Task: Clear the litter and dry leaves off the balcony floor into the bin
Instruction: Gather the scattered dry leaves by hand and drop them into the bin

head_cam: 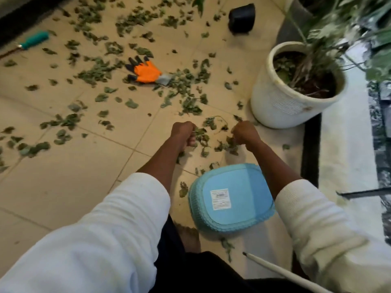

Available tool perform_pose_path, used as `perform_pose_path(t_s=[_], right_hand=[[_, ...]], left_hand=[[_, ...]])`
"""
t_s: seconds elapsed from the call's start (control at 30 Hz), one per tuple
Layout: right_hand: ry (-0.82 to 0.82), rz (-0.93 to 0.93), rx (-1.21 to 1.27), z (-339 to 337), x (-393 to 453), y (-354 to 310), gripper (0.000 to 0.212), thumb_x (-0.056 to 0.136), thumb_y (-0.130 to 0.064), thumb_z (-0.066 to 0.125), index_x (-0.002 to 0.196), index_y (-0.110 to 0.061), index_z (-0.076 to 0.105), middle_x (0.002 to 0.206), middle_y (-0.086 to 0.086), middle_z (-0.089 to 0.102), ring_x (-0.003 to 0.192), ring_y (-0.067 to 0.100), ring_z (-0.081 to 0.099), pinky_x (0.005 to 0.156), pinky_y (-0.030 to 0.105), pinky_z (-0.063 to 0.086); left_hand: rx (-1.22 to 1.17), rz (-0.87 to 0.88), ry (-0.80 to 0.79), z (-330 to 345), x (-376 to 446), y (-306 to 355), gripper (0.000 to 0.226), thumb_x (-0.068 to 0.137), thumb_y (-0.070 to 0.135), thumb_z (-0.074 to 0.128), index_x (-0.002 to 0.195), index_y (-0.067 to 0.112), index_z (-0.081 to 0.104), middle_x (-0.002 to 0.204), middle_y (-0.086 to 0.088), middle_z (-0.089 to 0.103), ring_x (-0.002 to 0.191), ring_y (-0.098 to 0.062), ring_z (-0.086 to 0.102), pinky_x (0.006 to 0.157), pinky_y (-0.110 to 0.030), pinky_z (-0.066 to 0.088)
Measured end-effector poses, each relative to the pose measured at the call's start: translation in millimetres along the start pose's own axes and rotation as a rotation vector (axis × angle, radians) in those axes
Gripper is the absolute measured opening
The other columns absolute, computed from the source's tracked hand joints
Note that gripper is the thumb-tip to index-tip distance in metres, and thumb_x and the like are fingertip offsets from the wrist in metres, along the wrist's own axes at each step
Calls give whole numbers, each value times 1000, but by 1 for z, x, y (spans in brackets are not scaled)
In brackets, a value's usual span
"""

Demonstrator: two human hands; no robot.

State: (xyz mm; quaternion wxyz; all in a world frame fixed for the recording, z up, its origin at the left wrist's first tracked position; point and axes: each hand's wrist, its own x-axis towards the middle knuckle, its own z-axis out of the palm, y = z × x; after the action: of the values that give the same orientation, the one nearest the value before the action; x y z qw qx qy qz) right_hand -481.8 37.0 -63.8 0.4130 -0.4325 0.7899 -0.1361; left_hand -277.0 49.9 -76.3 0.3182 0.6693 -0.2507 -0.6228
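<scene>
Dry green leaves [99, 70] lie scattered over most of the beige tiled floor [63, 182]. My left hand [183, 133] is curled into a fist around leaves just ahead of me. My right hand [245, 134] is also curled, gripping leaves from a small pile [227, 145] beside it. Between my forearms a light blue bin [230, 197] lies bottom up, its base with a white label facing me.
An orange and black glove [146, 71] lies among the leaves. A white pot with a plant [281, 106] stands at right on the floor's edge. A teal-handled tool [31, 41] lies far left, a black object [241, 17] at the back. A white stick [275, 269] is near my knee.
</scene>
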Motion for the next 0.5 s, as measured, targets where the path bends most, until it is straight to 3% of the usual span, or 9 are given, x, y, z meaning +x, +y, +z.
perform_pose_path(t_s=[0.17,0.3,0.4,0.5], right_hand=[[-25,-11,-350,-12,16,45,31,90,-6,54,119,4,63,117,22,65,109,35,63,86,33,53],[25,-160,-401,-2,18,53,21,87,-4,52,97,7,66,103,22,67,89,33,61,69,30,45],[32,-204,-365,-2,19,59,21,84,-4,52,95,4,68,102,21,68,95,34,63,74,35,50],[60,-152,-389,-10,24,68,25,87,-4,51,107,4,63,116,21,64,107,35,60,80,32,46]], left_hand=[[196,3,-19,20,14,-8,13,89,7,56,85,-3,63,66,-15,62,46,-21,50,44,-23,40],[342,67,-16,39,16,-12,18,86,9,59,77,-3,67,67,-16,68,40,-17,53,42,-19,39],[357,120,16,54,15,-13,13,83,8,60,73,2,65,62,-11,63,48,-20,55,45,-19,38],[336,164,28,65,15,-15,14,83,10,61,69,6,63,67,-11,64,52,-20,55,50,-23,40]])
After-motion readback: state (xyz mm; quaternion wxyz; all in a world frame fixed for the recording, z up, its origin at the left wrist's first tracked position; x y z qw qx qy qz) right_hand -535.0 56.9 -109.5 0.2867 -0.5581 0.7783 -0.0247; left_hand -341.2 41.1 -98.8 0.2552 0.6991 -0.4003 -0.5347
